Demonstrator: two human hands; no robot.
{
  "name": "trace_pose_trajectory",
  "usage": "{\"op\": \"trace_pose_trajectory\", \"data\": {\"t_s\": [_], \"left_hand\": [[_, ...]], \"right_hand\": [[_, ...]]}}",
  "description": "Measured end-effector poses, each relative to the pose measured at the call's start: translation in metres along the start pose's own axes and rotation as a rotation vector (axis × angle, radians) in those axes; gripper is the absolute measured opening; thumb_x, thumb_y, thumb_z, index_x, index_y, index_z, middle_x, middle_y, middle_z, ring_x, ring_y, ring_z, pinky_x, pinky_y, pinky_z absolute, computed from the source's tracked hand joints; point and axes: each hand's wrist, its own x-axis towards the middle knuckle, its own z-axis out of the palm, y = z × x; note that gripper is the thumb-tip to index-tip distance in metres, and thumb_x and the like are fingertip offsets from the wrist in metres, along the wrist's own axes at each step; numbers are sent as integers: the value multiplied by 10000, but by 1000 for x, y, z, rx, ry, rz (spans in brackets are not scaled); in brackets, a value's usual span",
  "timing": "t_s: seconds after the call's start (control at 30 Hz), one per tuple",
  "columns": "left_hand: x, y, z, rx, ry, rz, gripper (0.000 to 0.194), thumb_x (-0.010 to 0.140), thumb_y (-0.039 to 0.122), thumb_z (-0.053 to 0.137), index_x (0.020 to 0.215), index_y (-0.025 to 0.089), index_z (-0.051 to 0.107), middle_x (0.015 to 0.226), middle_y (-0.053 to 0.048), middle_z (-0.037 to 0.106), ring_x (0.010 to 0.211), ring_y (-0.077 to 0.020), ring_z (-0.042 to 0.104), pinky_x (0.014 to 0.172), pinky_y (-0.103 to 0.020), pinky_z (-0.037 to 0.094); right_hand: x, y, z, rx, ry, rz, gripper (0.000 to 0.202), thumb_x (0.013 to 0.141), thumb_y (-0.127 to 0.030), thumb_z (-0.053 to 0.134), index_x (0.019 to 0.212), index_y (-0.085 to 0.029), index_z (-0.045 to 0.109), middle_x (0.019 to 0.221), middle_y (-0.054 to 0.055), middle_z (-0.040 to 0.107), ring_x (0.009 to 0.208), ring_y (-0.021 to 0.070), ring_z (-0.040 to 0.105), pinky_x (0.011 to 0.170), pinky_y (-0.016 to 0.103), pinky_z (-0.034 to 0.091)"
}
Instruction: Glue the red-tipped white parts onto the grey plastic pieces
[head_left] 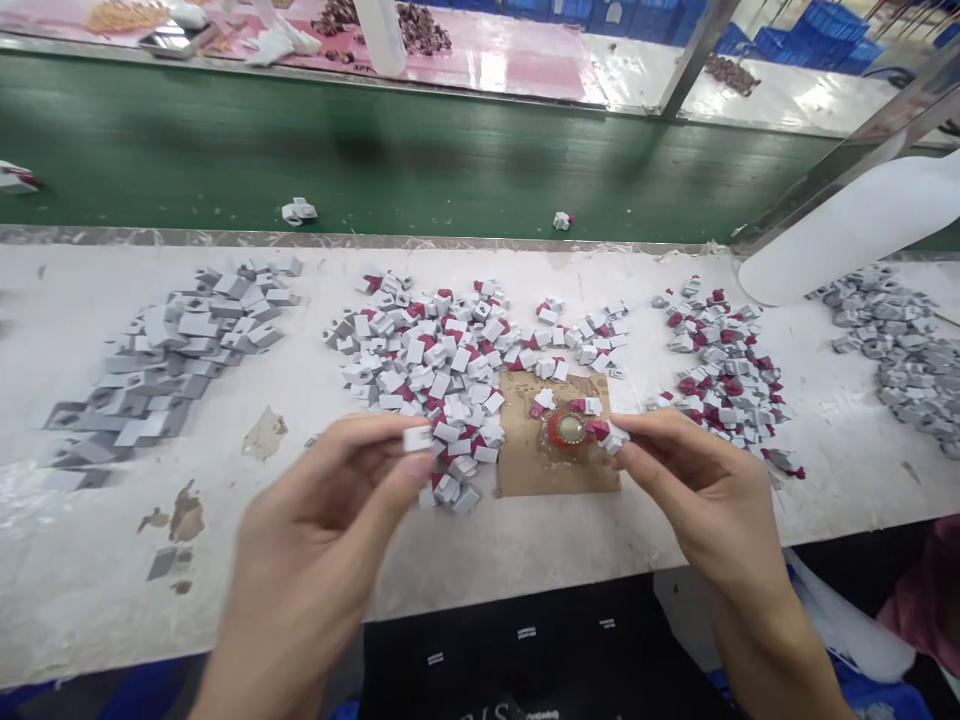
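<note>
Between thumb and index finger, my left hand [322, 540] pinches a small pale grey block [417, 438]. My right hand [697, 480] grips a grey and dark red piece [615, 438], its red end pointing left toward a round orange-rimmed container [568, 428] with a pale centre. That container stands on a brown cardboard square [559, 478], with a few grey and red pieces around it. Behind and between my hands spreads a pile of grey and red pieces [450, 345]. Another such pile [727, 360] lies beyond my right hand.
Plain grey blocks [187, 335] are heaped at the left, and more grey parts [900, 350] at the far right. A green strip [435, 160] runs behind the white table [90, 570]. A white cylindrical object [847, 230] slants in from the right.
</note>
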Motion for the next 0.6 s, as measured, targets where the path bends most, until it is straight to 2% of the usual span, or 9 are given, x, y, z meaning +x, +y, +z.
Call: {"op": "trace_pose_trajectory", "data": {"t_s": [0.1,0.2,0.4,0.6], "left_hand": [[7,30,47,-285,-233,-59,106,1022,350,939,1104,308,885,911,16,832,840,-161,820,770,-219,703],[15,42,71,-481,-404,-123,52,1065,288,889,1112,283,866,1033,-8,881,960,-173,865,869,-230,729],[19,39,85,-513,-538,-153,99,1116,324,847,1200,281,878,1241,-43,900,1144,-206,873,1007,-269,733],[18,33,89,-513,-555,-157,92,1108,334,859,1186,288,873,1229,-45,891,1145,-228,873,1002,-318,752]], "right_hand": [[5,-2,3,279,-5,103,142,1045,-361,953,1182,-400,966,1129,7,936,1035,226,911,926,318,758],[10,-5,6,426,-41,185,173,999,-420,1001,1158,-359,970,1158,41,950,1092,278,925,992,388,778],[10,-6,8,474,-61,208,149,990,-365,1004,1134,-337,974,1155,44,953,1045,263,935,945,341,786],[7,-3,6,439,-79,176,128,1027,-323,971,1147,-365,975,1151,16,945,1027,218,927,942,282,770]]}}
